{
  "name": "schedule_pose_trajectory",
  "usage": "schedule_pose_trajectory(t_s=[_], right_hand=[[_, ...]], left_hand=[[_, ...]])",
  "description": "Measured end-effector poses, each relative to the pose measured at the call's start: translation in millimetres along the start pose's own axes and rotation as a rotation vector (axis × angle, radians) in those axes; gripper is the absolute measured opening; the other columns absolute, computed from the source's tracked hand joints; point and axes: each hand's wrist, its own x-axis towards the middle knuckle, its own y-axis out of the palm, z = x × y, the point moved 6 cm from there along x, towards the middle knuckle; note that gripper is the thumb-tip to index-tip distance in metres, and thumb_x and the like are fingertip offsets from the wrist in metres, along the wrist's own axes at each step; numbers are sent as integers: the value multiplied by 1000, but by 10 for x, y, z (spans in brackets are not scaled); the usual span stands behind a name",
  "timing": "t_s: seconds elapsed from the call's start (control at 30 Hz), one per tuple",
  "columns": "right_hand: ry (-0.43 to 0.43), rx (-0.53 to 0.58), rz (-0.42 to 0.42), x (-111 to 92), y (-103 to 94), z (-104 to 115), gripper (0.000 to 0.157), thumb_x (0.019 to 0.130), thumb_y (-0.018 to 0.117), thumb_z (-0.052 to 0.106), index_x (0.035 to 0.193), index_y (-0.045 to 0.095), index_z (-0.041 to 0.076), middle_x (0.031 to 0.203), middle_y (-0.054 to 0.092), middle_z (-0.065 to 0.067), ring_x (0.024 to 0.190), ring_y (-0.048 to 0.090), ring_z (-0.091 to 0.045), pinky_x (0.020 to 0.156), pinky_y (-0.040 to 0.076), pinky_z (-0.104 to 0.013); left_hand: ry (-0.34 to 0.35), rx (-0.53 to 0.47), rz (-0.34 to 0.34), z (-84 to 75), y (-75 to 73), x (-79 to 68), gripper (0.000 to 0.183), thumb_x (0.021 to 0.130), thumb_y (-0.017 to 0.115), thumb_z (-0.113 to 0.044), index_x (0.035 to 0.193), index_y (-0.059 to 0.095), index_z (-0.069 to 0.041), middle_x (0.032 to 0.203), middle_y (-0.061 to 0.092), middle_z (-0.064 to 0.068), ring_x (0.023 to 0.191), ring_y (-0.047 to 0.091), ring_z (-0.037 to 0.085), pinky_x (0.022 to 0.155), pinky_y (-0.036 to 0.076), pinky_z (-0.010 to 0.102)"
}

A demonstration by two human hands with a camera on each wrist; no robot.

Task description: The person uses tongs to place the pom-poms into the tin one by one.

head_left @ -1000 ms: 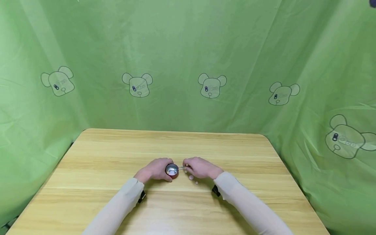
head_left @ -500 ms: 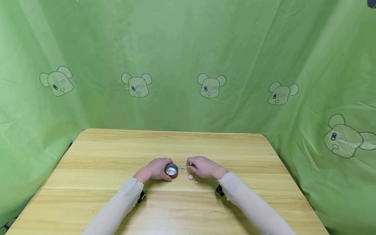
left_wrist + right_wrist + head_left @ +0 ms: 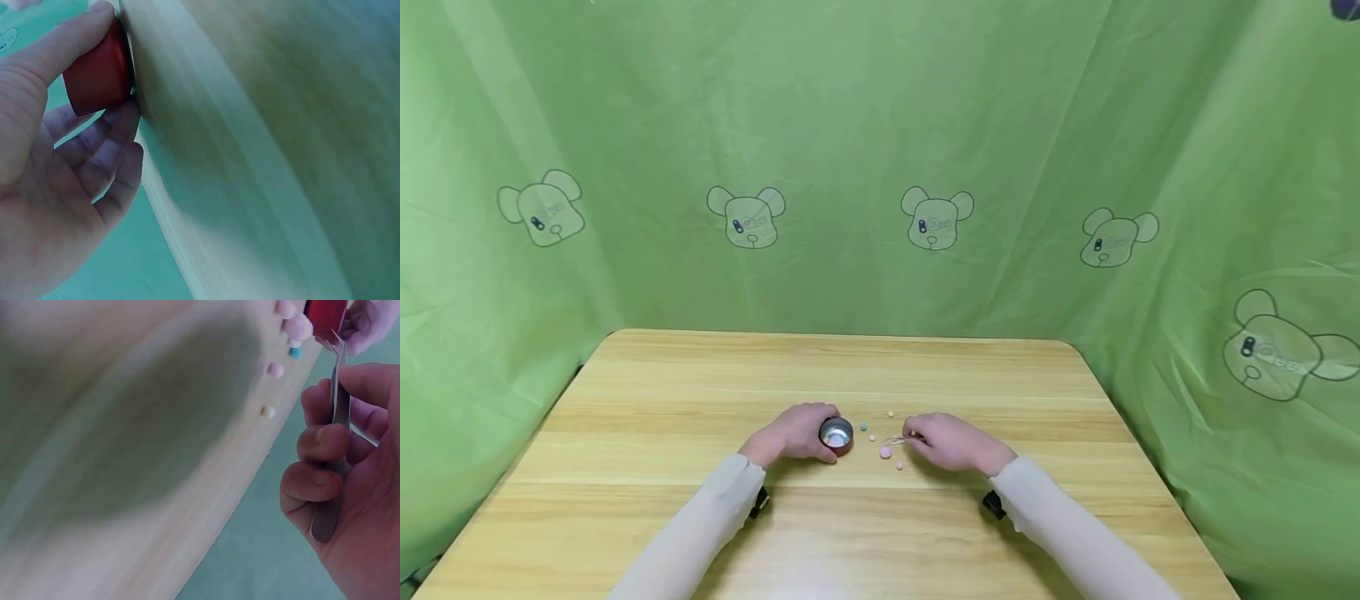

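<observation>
My left hand (image 3: 800, 432) grips a small round tin (image 3: 837, 437), thumb on one side and fingers on the other. The tin is red outside (image 3: 100, 75) and silvery inside, standing upright with its open top facing up. In my right hand (image 3: 955, 442) a pair of metal tweezers (image 3: 325, 519) is pinched between thumb and fingers. Its tips are slightly parted, with nothing visible between them. They point left, over the table near a larger pink ball (image 3: 885, 452). Around it lie a small white ball (image 3: 872, 437) and a small pink ball (image 3: 899, 466).
A teal ball (image 3: 863, 427) lies just right of the tin, and a yellow ball (image 3: 891, 414) sits farther back. The wooden table (image 3: 715, 367) reaches a green curtain (image 3: 842, 283) printed with bear faces, which also hangs along both sides.
My right hand has drawn the tweezers rightward from the tin's rim and slightly toward me, uncovering the teal and yellow balls. The left hand and tin stay in place.
</observation>
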Motion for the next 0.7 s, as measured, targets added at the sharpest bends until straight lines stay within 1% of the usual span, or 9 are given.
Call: schedule_pose_trajectory(t_s=[0.17,0.3,0.53,0.7], right_hand=[[-27,1,-15,-142,12,-8,11,97,52,18,99,62,13,89,60,9,76,53,-3,70,49,-28],[-31,8,-6,-217,32,-3,10,97,53,19,97,61,15,86,58,13,73,51,-1,68,48,-27],[-29,-3,12,-292,79,-23,7,96,54,20,94,60,17,79,52,15,68,48,-2,65,46,-25],[-28,-4,11,-318,84,-38,7,96,55,18,92,60,17,79,52,16,67,48,-1,64,45,-24]], left_hand=[[4,0,0,1,1,2,52,67,85,-35,108,59,-16,98,61,-6,91,57,14,83,46,34],[1,-3,-1,3,-4,-3,51,67,85,-35,107,59,-17,97,61,-6,90,57,13,83,46,34],[6,-8,3,-12,-9,-11,50,67,85,-34,105,59,-17,96,61,-6,90,57,14,83,46,35],[-1,-7,1,-10,-6,-4,49,67,85,-34,106,59,-17,96,61,-7,91,57,14,83,45,35]])
